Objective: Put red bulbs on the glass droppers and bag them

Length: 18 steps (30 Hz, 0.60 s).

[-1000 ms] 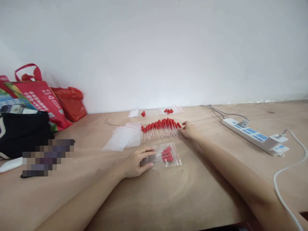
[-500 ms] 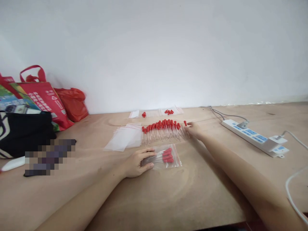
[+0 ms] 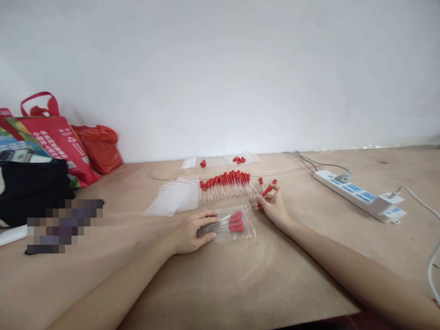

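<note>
My left hand (image 3: 195, 232) rests on the table with thumb and fingers around the closed end of a clear zip bag (image 3: 223, 235). Inside that bag lie several droppers with red bulbs (image 3: 236, 222). Just right of the bag's opening, my right hand (image 3: 271, 206) pinches red-bulbed droppers (image 3: 267, 190), their thin clear stems pointing left; how many is hard to tell. Behind the bag spreads a row of red-bulbed droppers (image 3: 225, 183). One more dropper (image 3: 261, 181) stands out right of the row, by my right fingers.
Flat clear bags (image 3: 175, 197) lie left of the row. Farther back are more bags (image 3: 252, 157) with loose red bulbs (image 3: 239, 160). A power strip (image 3: 357, 192) with cables sits at right, shopping bags (image 3: 65, 142) and a black bag (image 3: 34, 188) at left.
My right hand has come from the row's right end toward me and left, to the bag's opening, with droppers now in its fingers. My left hand stays on the bag.
</note>
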Each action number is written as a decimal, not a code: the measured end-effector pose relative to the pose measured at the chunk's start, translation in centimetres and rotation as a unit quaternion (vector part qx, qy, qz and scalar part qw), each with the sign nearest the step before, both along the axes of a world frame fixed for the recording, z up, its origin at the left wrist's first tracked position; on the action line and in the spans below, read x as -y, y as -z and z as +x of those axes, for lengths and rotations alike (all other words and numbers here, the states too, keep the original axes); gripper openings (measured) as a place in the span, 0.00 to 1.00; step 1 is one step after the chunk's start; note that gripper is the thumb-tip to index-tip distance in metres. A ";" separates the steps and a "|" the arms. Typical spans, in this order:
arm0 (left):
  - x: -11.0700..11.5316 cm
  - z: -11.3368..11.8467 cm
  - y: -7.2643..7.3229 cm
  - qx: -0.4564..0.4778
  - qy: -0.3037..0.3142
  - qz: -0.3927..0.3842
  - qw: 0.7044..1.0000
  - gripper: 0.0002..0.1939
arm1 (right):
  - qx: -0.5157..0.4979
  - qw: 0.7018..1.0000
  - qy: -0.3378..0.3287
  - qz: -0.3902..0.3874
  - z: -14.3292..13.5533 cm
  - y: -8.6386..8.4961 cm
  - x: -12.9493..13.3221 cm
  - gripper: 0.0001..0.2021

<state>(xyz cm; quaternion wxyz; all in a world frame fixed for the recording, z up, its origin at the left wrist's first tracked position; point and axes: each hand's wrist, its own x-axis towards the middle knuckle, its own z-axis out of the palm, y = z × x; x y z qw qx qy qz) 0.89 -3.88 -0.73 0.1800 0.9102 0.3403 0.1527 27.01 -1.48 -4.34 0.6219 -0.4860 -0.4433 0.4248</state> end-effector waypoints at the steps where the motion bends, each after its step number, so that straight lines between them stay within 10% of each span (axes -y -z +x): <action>1: 0.0 0.0 0.0 0.000 -0.001 -0.001 1.000 0.18 | -0.008 1.000 -0.006 0.002 -0.1 0.0 0.0 0.31; 18: 0.1 0.1 -0.1 -0.009 -0.013 0.009 1.000 0.21 | 0.061 0.993 -0.102 -0.021 0.0 0.3 -0.2 0.23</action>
